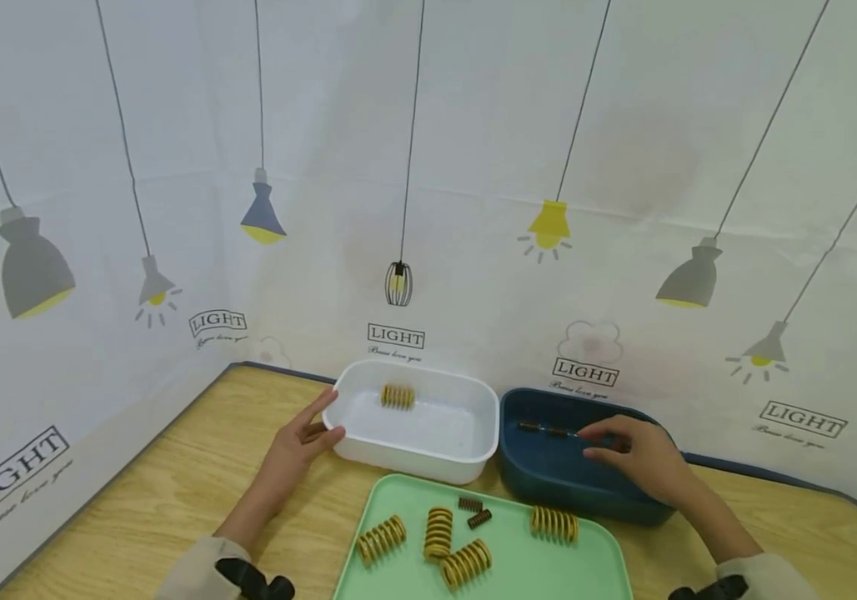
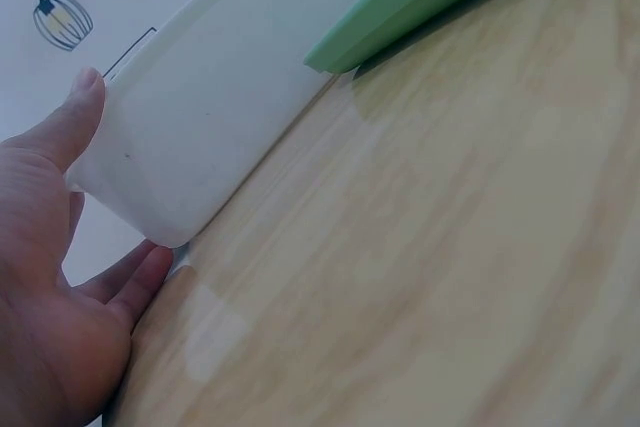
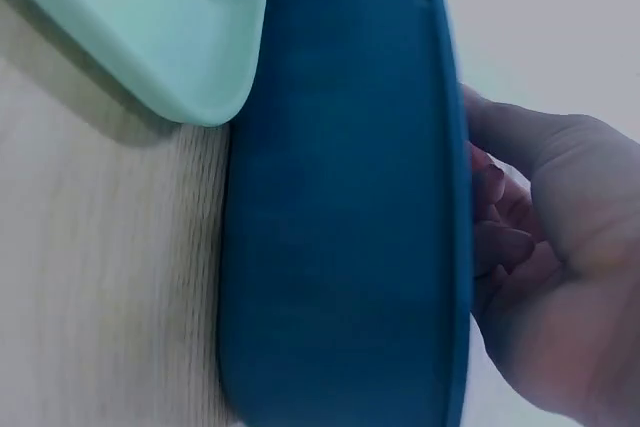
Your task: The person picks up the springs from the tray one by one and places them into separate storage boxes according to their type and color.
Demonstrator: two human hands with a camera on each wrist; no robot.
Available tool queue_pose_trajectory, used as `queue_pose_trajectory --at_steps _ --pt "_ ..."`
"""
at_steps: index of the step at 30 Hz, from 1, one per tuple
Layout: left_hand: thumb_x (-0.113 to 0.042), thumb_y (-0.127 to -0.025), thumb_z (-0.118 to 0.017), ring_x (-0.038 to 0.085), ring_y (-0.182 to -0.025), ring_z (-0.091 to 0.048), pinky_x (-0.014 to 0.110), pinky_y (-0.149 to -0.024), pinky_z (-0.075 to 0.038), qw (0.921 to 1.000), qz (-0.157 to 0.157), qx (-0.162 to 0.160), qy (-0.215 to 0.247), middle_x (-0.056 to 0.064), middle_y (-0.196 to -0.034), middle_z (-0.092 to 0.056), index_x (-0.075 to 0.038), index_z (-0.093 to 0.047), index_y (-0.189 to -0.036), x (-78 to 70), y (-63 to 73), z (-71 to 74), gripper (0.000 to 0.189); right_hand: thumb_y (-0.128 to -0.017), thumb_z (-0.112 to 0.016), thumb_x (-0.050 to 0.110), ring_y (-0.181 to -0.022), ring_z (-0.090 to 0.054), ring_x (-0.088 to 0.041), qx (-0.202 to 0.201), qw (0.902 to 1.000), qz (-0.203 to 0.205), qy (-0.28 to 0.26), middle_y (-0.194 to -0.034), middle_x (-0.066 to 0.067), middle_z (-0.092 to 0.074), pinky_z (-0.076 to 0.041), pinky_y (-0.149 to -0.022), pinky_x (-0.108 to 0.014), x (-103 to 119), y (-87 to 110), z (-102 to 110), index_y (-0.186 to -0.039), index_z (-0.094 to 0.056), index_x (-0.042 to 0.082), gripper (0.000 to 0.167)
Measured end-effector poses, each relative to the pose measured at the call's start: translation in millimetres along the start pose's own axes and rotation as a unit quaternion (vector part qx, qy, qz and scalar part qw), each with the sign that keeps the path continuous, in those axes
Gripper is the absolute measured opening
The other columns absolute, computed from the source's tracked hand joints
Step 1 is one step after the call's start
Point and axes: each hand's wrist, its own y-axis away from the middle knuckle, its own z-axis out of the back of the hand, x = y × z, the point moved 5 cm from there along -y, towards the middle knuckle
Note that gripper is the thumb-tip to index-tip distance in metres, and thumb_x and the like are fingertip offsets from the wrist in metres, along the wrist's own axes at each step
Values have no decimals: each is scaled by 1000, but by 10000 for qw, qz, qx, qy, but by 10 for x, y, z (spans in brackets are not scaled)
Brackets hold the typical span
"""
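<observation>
My left hand (image 1: 293, 454) holds the left end of a white plastic bin (image 1: 413, 450), with thumb and fingers spread about its corner. One yellow coil spring (image 1: 398, 397) lies inside that bin. Over the dark blue bin (image 1: 586, 483) hovers my right hand (image 1: 642, 454), its thumb and forefinger apart above the interior. Small dark springs (image 1: 528, 426) lie in the blue bin just left of those fingertips. In the right wrist view, the bin wall partly hides the fingers (image 3: 500, 242), and nothing shows held between them.
A light green tray (image 1: 548, 575) stands in front of both bins. It bears several yellow coil springs (image 1: 466, 563) and two small dark springs (image 1: 479, 519). The wooden table (image 1: 173, 475) backs onto a white cloth (image 1: 473, 208) printed with lamps.
</observation>
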Motion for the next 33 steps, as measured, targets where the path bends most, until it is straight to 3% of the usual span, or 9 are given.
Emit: queue_pose_trajectory --at_steps 8,12,16,18,22,27,33 --pt "-36 -89 -67 28 -126 -46 38 -99 -39 10000 -40 51 -4 -11 -154 -25 -28 -37 -148 20 -14 -30 66 -87 -70 33 -57 -45 -14 -167 9958 -500 -745 -91 0 -62 -39 -49 -28 34 444 148 -111 -69 16 29" --pt "-37 -89 -67 28 -126 -46 37 -99 -39 9999 -85 64 -67 -11 -155 -25 -29 -37 -148 18 -23 -11 67 -90 -68 28 -59 -49 -16 -166 9922 -487 -1137 -92 0 -63 -42 -50 -29 88 668 153 -112 -68 17 25" --pt "-37 -89 -67 28 -125 -48 35 -97 -40 9998 -148 19 -129 -11 -154 -26 -27 -38 -148 18 -29 28 66 -92 -65 21 -67 -56 -20 174 9828 -355 -1801 -101 -4 -64 -47 -56 -31 155 830 33 -115 -66 12 25" --pt "-37 -89 -67 27 -124 -48 32 -97 -41 9998 -152 0 -144 -11 -154 -27 -27 -39 -148 24 -31 44 66 -93 -63 17 -74 -58 -21 516 9740 -270 -2187 -107 -6 -63 -49 -60 -31 186 883 -58 -118 -65 8 26" --pt "-37 -89 -67 27 -124 -48 29 -95 -41 9998 -134 3 -138 -11 -153 -28 -27 -39 -148 47 -31 54 66 -95 -58 8 -70 -53 -19 1201 9538 65 -2752 -101 -7 -63 -46 -57 -31 243 923 -209 -118 -63 4 24" --pt "-37 -88 -67 27 -124 -48 33 -97 -40 9999 -103 17 -92 -12 -153 -27 -28 -38 -148 49 -25 33 67 -95 -50 -8 -67 -51 -19 1817 9143 822 -3527 -105 -12 -62 -44 -54 -35 298 970 -295 -119 -62 1 29" --pt "-37 -89 -67 29 -125 -47 27 -94 -42 9998 -190 45 -69 -9 -154 -26 -25 -36 -149 8 -10 16 68 -94 -40 -17 -69 -53 -19 2321 8692 1311 -4165 -115 -5 -61 -41 -52 -40 219 1085 -375 -122 -60 0 39"
